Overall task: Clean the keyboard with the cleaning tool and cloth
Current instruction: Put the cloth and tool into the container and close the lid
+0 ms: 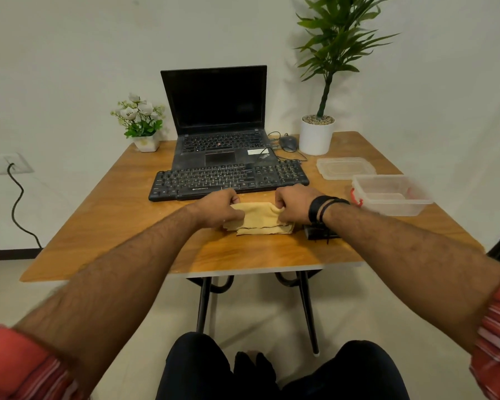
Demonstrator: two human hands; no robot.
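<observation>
A folded yellow cloth (260,219) lies on the wooden table (127,220), just in front of the black keyboard (228,180). My left hand (218,209) grips the cloth's left end with curled fingers. My right hand (295,204) pinches its right end. A dark cleaning tool (321,232) lies on the table under my right wrist, mostly hidden by the arm.
An open black laptop (218,116) stands behind the keyboard, with a mouse (287,142) beside it. A clear plastic box (390,194) and its lid (344,167) sit at the right. A tall potted plant (316,134) and a small flower pot (145,141) stand at the back.
</observation>
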